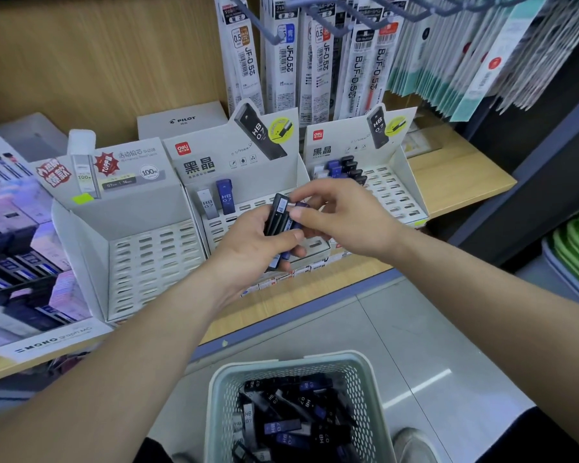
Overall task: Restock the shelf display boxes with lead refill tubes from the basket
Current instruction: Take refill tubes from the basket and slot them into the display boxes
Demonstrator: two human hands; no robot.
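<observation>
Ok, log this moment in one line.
left hand: holds bunch of lead tubes | right hand: pinches one tube in bunch | middle display box: two tubes standing | basket: many tubes inside

Left hand [248,243] grips tubes [277,217]; right hand [343,217] seemingly pinches blue tube [301,205].

**Hands mask the stock at a stationery shelf**

The left hand [258,243] wraps a bundle of lead refill tubes [279,212], its fingers hiding how many there are. The blue tube [300,205] pinched by the right hand [343,215] shows only a sliver. Both hands screen the front slots of the middle display box [234,155]. The basket [221,396] is cut by the lower edge and the hanging refill packs [281,61] by the top. The left-edge display [20,262] is blurred.
</observation>
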